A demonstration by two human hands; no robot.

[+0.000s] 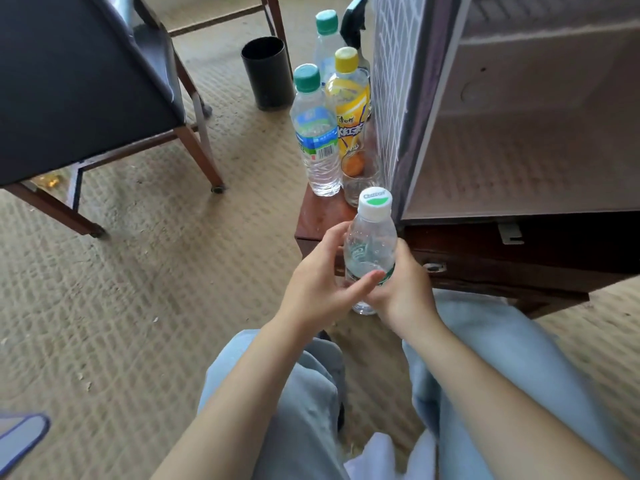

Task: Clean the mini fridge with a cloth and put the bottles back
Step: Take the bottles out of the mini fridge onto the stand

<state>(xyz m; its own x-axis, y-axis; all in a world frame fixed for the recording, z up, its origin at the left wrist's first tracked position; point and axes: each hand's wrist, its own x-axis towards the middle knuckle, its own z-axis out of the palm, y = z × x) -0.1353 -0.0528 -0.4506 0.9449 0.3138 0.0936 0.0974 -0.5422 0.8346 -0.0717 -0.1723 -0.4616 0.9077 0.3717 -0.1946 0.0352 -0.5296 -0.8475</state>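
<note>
Head view, edges: the mini fridge (519, 133) stands open on the dark wooden worktop (311, 220). A panel with a white grid pattern rises at the fridge's left edge, just beside the standing bottles.
Open room: the strip of worktop left of the fridge is narrow. Bottles and a glass (360, 185) take up its far part, and the near corner shows bare wood (the held bottle is up in front of that corner).
Left hand (318, 282): we see it curled round the small bottle (370, 251) from the left, with one finger stretched across the front.
Right hand (405, 289): it wraps the bottle's lower half from the right.
Small bottle: upright, clear, with a white cap, held off the worktop near the fridge's lower left corner.
Bottles counted: four in all. One is held, and the green-capped bottle (317, 133), the yellow-capped bottle (349, 112) and the rear green-capped bottle (325, 39) stand in a close cluster.
Glass counted: one, touching the yellow-capped bottle's foot.
Floor and room: beige woven carpet (138, 306). On it stand a black bin (266, 72) beyond the worktop and a dark-seated chair (86, 81) well to the left.
</note>
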